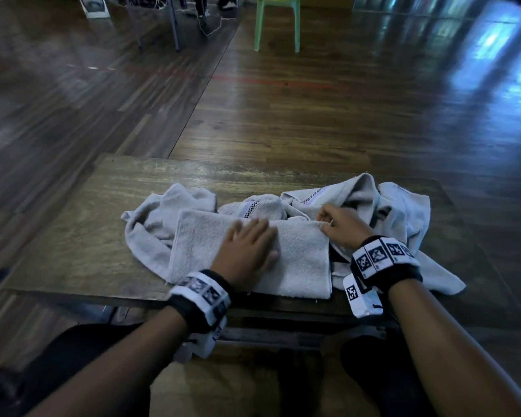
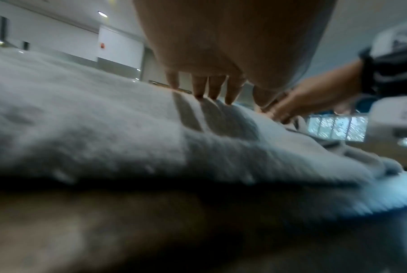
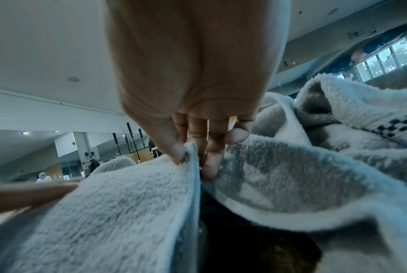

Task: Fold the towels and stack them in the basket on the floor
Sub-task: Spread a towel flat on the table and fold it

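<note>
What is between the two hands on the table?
Only towel. The left hand lies flat on the folded towel, the right hand pinches its far right corner, and bare terry cloth runs between them. The head view shows it best.

Looks like a large indoor hall or studio rather than a home. Wide dark wooden plank floor with a glossy sheen and red line markings, stretching far beyond the low wooden bench. Green plastic chair well past the bench's far edge, with metal stand legs and loose cables to its left. High white ceiling with recessed lights, mirrored wall panels, a row of high windows with balloons beside them. Small distant figures by the mirrors.
</note>
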Action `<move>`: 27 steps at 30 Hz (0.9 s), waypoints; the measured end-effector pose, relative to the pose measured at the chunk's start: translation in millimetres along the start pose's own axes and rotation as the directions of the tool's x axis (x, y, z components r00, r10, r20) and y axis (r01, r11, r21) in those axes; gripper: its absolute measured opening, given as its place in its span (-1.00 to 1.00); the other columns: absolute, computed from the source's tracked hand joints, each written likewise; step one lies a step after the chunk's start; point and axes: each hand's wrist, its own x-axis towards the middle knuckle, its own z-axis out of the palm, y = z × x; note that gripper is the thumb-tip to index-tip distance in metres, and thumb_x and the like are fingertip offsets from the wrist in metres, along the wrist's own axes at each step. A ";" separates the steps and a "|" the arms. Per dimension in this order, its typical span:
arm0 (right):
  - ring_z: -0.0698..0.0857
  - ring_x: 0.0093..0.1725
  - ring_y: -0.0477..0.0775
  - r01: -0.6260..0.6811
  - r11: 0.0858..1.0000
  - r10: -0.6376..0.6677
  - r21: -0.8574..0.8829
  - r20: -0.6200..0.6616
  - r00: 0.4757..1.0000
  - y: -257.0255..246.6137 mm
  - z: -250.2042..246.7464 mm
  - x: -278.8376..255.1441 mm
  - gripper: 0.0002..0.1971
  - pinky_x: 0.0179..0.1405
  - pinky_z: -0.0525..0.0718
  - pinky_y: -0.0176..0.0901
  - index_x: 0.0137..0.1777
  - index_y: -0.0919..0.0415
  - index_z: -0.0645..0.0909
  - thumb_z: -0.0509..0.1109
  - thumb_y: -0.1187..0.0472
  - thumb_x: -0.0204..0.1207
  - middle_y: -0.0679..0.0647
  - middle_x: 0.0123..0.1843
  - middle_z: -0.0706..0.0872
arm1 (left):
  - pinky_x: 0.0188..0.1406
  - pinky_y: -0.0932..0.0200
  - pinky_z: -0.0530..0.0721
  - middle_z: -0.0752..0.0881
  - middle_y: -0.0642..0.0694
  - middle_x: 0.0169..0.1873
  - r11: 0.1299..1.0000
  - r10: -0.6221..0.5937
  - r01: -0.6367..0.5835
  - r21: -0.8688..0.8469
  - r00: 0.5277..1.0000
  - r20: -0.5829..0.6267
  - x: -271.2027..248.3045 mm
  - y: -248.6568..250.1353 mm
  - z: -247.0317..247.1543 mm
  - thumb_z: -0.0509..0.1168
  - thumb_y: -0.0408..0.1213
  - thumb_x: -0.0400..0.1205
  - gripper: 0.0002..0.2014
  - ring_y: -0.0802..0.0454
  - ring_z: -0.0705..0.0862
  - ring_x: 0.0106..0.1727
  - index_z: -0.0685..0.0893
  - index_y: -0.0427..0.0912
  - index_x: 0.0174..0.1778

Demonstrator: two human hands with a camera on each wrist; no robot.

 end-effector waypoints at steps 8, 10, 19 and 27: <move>0.63 -0.06 0.11 -0.002 0.999 0.000 0.045 0.045 0.999 2.2 -1.0 1.0 -0.91 -0.02 0.62 0.01 -0.10 0.04 0.47 0.30 0.26 0.52 0.07 -0.09 0.64 | 0.51 -0.15 -0.49 -0.38 -0.09 0.59 0.968 -0.244 0.238 0.076 0.966 0.086 -3.5 -1.0 46.4 -0.40 0.32 0.55 -0.28 -0.10 -0.39 0.61 -0.41 0.06 0.56; 0.62 -0.06 0.10 0.029 0.996 -0.034 0.087 0.056 0.998 0.2 -0.1 1.1 -0.92 -0.10 0.56 -0.08 -0.11 0.08 0.49 0.33 0.27 0.50 0.08 -0.09 0.63 | 0.44 -0.05 -0.60 -0.46 -0.08 0.56 0.951 -0.307 0.300 0.077 0.946 0.100 -9.2 -12.1 45.0 -0.45 0.36 0.52 -0.25 -0.05 -0.48 0.58 -0.47 0.03 0.53; 0.61 -0.20 0.02 0.100 0.965 -0.143 0.241 0.169 0.975 -19.8 15.2 -1.4 -0.94 -0.20 0.58 -0.21 -0.09 0.23 0.54 0.32 0.37 0.49 0.04 -0.24 0.62 | 0.55 -0.24 -0.42 -0.42 -0.09 0.59 0.877 -0.478 0.473 0.082 0.876 0.064 -35.1 -69.7 25.0 -0.52 0.30 0.44 -0.20 0.00 -0.47 0.58 -0.47 -0.08 0.53; 0.61 -0.11 0.08 0.103 0.980 -0.133 0.168 0.179 0.975 -19.1 19.2 0.7 -0.93 -0.01 0.60 0.00 -0.10 0.22 0.49 0.31 0.37 0.49 0.19 -0.08 0.65 | 0.57 -0.28 -0.22 -0.22 -0.18 0.63 0.987 -0.156 0.154 0.043 0.987 0.047 -48.3 25.1 34.5 -0.18 0.27 0.56 -0.22 -0.12 -0.21 0.65 -0.09 -0.07 0.64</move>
